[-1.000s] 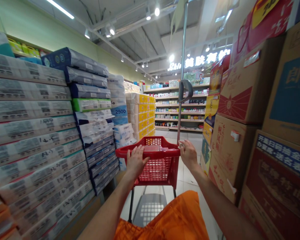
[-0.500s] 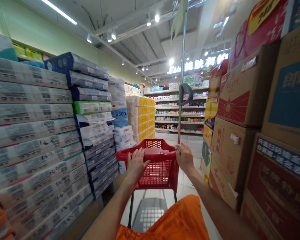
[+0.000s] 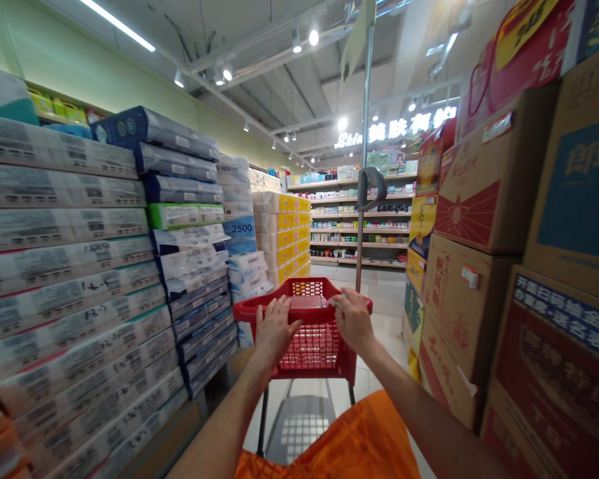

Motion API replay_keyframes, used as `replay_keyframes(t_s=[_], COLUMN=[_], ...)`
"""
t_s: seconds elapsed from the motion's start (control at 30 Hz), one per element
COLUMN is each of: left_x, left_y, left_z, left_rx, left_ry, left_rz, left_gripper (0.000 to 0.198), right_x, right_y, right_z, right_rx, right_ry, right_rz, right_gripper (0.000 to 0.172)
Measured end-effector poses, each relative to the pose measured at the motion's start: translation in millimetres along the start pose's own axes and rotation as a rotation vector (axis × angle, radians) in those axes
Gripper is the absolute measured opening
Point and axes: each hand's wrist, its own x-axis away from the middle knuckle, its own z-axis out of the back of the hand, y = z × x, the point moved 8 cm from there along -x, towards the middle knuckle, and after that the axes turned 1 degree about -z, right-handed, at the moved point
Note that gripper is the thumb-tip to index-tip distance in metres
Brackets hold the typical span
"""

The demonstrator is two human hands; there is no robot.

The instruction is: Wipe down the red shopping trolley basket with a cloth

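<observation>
A red plastic shopping cart (image 3: 307, 349) with a mesh basket stands in front of me. My left hand (image 3: 275, 326) lies over the left part of its red handle (image 3: 247, 313), fingers bent over the bar and thumb out to the right. My right hand (image 3: 352, 322) is closed at the right part of the handle, its fingertips near the middle panel; a small pale spot at the fingertips is too small to make out. Pinkish contents show through the basket mesh, mostly hidden. Below the cart I see orange clothing (image 3: 329, 439) on my lap.
Stacked tissue packs (image 3: 74, 266) and blue packs (image 3: 180, 143) line the left side. Cardboard boxes (image 3: 472, 286) rise high on the right. A metal pole (image 3: 362, 246) with a grey hook stands ahead, just right of the cart. Product shelves (image 3: 334, 229) cross the aisle's far end.
My right hand has shifted left along the handle, so the handle's right end now shows beyond it. The left hand keeps its place on the bar, and the surroundings look nearly the same.
</observation>
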Motion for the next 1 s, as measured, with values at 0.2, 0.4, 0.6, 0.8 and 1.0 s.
replay_keyframes(t_s=[0.2,0.4,0.6,0.8,1.0], left_x=[0.9,1.6,1.6,0.4,-0.8], left_y=[-0.7,5.4,6.4,8.3,4.7], left_z=[-0.2,-0.4,-0.1,-2.4,-4.6], left_rx=[-0.005,-0.034,-0.052,-0.047,-0.054], left_ry=[0.001,0.032,0.037,0.029,0.007], left_rz=[-0.005,-0.014,-0.022,-0.005,-0.008], left_gripper=[0.046,0.048,0.048,0.049,0.05], right_x=[-1.5,0.1,2.7,-2.4,3.8], right_y=[7.4,11.5,-6.0,24.4,-16.5], right_z=[2.7,1.7,-2.4,6.5,-7.9], right_rx=[0.025,0.039,0.018,0.092,0.041], right_ry=[-0.03,0.033,-0.009,0.047,-0.029], right_rz=[0.009,-0.059,0.091,-0.092,0.107], right_gripper=[0.032,0.027,0.033,0.028,0.034])
